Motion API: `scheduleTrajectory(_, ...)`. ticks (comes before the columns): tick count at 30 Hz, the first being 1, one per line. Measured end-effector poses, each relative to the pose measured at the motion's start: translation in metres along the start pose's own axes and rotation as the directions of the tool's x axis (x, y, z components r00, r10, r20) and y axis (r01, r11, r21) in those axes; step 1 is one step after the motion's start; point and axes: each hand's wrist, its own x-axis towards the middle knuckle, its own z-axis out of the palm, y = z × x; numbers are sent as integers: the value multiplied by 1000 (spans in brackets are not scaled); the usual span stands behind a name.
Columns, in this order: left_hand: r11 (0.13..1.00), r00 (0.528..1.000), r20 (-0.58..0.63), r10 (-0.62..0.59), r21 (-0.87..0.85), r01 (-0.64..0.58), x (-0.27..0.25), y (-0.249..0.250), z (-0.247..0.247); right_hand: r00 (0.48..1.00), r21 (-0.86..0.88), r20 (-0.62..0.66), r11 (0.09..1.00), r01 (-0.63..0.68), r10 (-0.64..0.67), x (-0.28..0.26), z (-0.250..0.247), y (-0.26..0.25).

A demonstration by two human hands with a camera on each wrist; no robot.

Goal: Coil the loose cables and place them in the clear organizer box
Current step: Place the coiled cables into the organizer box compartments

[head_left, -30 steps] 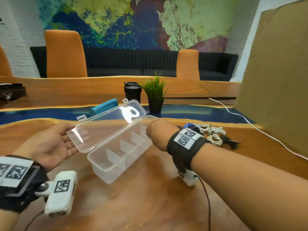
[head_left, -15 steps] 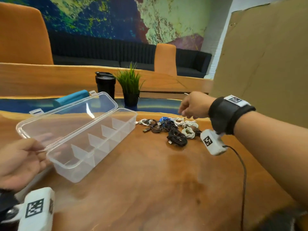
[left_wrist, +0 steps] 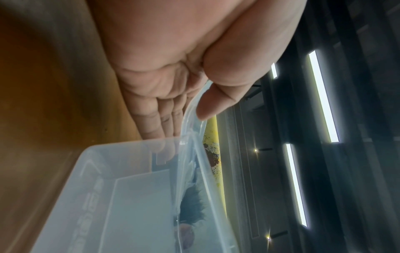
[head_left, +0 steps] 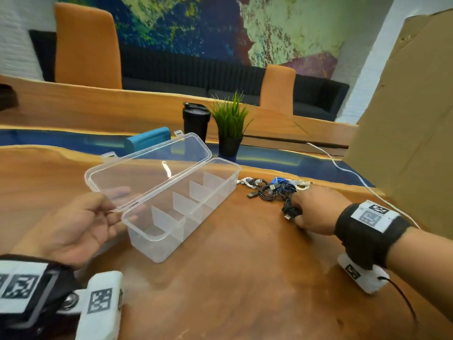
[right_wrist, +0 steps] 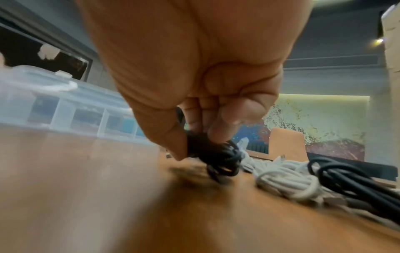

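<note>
While the left hand (head_left: 73, 229) pinches the near corner of the raised lid (head_left: 147, 173), thumb on top and fingers beneath, the clear box (head_left: 196, 209) sits open on the wooden surface (head_left: 232, 290). Five compartments inside, split by upright dividers; nothing visible in them. Right hand (head_left: 316, 212) is down at the near edge of the cable pile (head_left: 272, 190), grip closed around a black coiled cable (right_wrist: 218, 157), thumb and fingers bunched on it; the coil touches the surface. White bundle (right_wrist: 285, 179) lies just beside it, another black cable (right_wrist: 350, 179) further right. Pile sits just right of the box's far end. Behind the box: teal case (head_left: 147, 142), black tumbler (head_left: 196, 122), small potted plant (head_left: 230, 126). Cardboard sheet (head_left: 411, 114) stands at right, a white cord (head_left: 343, 168) trailing along it
</note>
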Motion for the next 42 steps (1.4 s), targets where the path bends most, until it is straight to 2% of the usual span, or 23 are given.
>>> scheduleTrajectory(2,1000,1000,9,29,8,-29,-4,4,3,998,79,-55,997,-7,11,-4,-18,-4)
scheduleTrajectory(4,999,998,-18,52,1,-52,-6,6,3,985,265,-168,964,22,24,-7,-43,-7)
scheduleTrajectory(5,998,997,-45,57,-15,-58,-4,5,3,974,412,-223,909,61,36,-7,-55,-10)
scheduleTrajectory(6,998,996,-60,63,-14,-64,-1,3,2,965,572,-259,813,110,51,-6,-66,-14)
scheduleTrajectory(8,997,996,-54,74,-18,-75,-2,5,3,959,794,-276,577,192,60,3,-84,-27)
scheduleTrajectory(9,997,995,-58,78,-17,-80,1,5,2,961,841,-273,498,212,53,9,-89,-35)
scheduleTrajectory(11,996,994,-66,87,-21,-89,1,4,2,964,873,-264,434,222,38,28,-93,-52)
scheduleTrajectory(13,995,993,-65,94,-29,-96,4,3,0,974,868,-226,459,190,25,51,-90,-68)
scheduleTrajectory(17,995,995,-57,78,-55,-81,9,3,-2,998,816,-62,578,38,23,94,-75,-88)
scheduleTrajectory(21,994,996,-57,76,-73,-80,14,3,-2,998,773,-48,635,8,47,115,-71,-97)
scheduleTrajectory(25,993,996,-35,77,-92,-80,17,4,1,997,482,-83,875,49,-11,122,-71,-106)
scheduleTrajectory(27,991,996,-33,79,-105,-83,18,5,2,995,377,-93,923,74,-41,125,-66,-108)
scheduleTrajectory(30,990,992,-91,85,-108,-94,23,6,1,987,311,-110,939,147,-118,124,-59,-108)
scheduleTrajectory(33,987,992,-76,98,-121,-107,21,8,3,976,235,-105,949,210,-190,112,-58,-108)
scheduleTrajectory(35,983,989,-66,129,-123,-136,26,7,0,959,279,-153,920,275,-240,103,-66,-95)
scheduleTrajectory(37,983,986,-65,155,-86,-160,29,8,-1,954,486,-242,828,279,-179,91,-80,-67)
scheduleTrajectory(39,977,979,-40,199,-70,-201,32,11,1,944,596,-325,762,251,-57,80,-93,-30)
scheduleTrajectory(42,963,973,-34,229,-135,-232,53,11,-11,959,650,-279,746,142,60,69,-96,21)
